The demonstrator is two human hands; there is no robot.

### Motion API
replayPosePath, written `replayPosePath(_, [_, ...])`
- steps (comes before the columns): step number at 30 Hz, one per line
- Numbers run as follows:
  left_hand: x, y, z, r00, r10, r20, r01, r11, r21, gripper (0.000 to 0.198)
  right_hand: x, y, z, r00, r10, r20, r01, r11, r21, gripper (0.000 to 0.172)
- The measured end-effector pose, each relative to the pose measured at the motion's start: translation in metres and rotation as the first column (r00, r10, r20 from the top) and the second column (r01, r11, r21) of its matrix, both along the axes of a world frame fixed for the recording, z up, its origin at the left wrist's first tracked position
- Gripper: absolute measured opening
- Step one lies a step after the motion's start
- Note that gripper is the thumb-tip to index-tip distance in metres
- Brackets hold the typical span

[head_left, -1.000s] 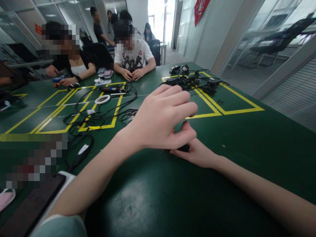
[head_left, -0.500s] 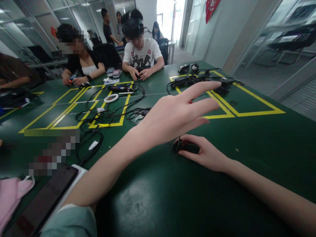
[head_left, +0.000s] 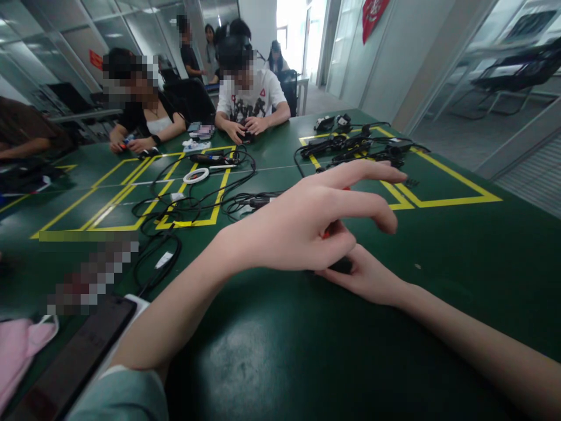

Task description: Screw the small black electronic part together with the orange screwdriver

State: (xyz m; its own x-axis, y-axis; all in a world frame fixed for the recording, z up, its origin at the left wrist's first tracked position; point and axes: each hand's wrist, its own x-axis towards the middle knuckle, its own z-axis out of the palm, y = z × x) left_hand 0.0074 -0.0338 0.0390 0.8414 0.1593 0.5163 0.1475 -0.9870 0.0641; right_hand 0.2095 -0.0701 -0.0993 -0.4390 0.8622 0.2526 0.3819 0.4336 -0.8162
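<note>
My left hand (head_left: pixel 307 225) reaches across from the lower left and hovers just above my right hand. Its index and middle fingers are stretched out, while the thumb presses a small red thing (head_left: pixel 326 233) against the palm side; only slivers of red show. My right hand (head_left: pixel 366 278) rests on the green table (head_left: pixel 280 351) with its fingers curled round a small black object (head_left: pixel 342 266), which is mostly hidden under my left hand.
Tangled black cables (head_left: pixel 193 204) and a white ring (head_left: pixel 196 174) lie in yellow-taped boxes at mid left. More black cables and adapters (head_left: pixel 355 149) lie at the far right. A dark phone (head_left: pixel 74 356) and pink cloth (head_left: pixel 20 356) sit at the lower left. Two people sit across the table.
My left hand opened and lifted half a second ago, baring the black object. It has since lowered over my right hand again, with the thumb tucked in.
</note>
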Motion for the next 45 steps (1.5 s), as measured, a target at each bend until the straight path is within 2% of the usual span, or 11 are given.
replayPosePath(5, [-0.005, -0.002, 0.004, 0.999, 0.034, -0.010, -0.035, 0.999, -0.039, 0.040, 0.002, 0.001, -0.003, 1.000, 0.009, 0.013, -0.009, 1.000, 0.006, 0.020])
replayPosePath(11, [0.000, 0.002, -0.002, 0.995, 0.098, -0.007, -0.098, 0.994, 0.042, 0.013, 0.003, 0.002, -0.006, 0.999, -0.006, 0.045, 0.006, 1.000, -0.002, 0.022])
replayPosePath(15, [0.003, 0.005, -0.010, 0.978, 0.201, 0.049, -0.206, 0.963, 0.174, 0.032, 0.004, 0.001, -0.008, 0.999, -0.027, 0.025, 0.027, 1.000, 0.003, 0.023])
replayPosePath(18, [0.005, 0.005, -0.010, 0.968, 0.229, 0.099, -0.244, 0.955, 0.169, 0.039, 0.003, 0.001, -0.007, 1.000, -0.015, 0.016, 0.015, 1.000, 0.004, 0.020])
replayPosePath(22, [0.003, 0.001, -0.002, 0.991, 0.129, 0.045, -0.131, 0.991, 0.039, 0.016, 0.001, 0.001, -0.003, 0.999, -0.014, 0.032, 0.014, 1.000, 0.003, 0.015])
replayPosePath(25, [-0.001, -0.004, 0.005, 1.000, 0.006, -0.005, -0.006, 0.998, -0.056, 0.039, -0.001, 0.001, -0.001, 1.000, 0.007, 0.013, -0.006, 1.000, -0.002, 0.015])
replayPosePath(27, [-0.005, -0.006, 0.007, 0.999, -0.015, -0.029, 0.013, 0.998, -0.062, 0.048, -0.001, 0.000, 0.000, 1.000, 0.011, -0.001, -0.011, 1.000, -0.009, 0.017])
replayPosePath(31, [-0.008, -0.005, 0.007, 1.000, 0.030, -0.002, -0.030, 0.999, -0.024, 0.047, 0.001, 0.001, -0.001, 1.000, 0.016, 0.015, -0.016, 1.000, -0.005, 0.020])
replayPosePath(36, [-0.004, 0.003, 0.000, 0.996, 0.078, 0.036, -0.078, 0.997, -0.002, 0.026, 0.002, 0.002, -0.002, 0.999, 0.004, 0.051, -0.005, 1.000, 0.011, 0.021])
replayPosePath(40, [0.001, 0.006, -0.010, 0.993, 0.111, 0.041, -0.116, 0.985, 0.128, 0.012, 0.002, 0.002, -0.004, 0.999, 0.000, 0.051, 0.001, 1.000, -0.009, 0.023])
replayPosePath(45, [0.008, 0.006, -0.019, 0.974, 0.175, 0.145, -0.208, 0.944, 0.257, 0.034, 0.003, -0.001, -0.005, 0.998, -0.039, 0.058, 0.039, 0.999, -0.003, 0.022])
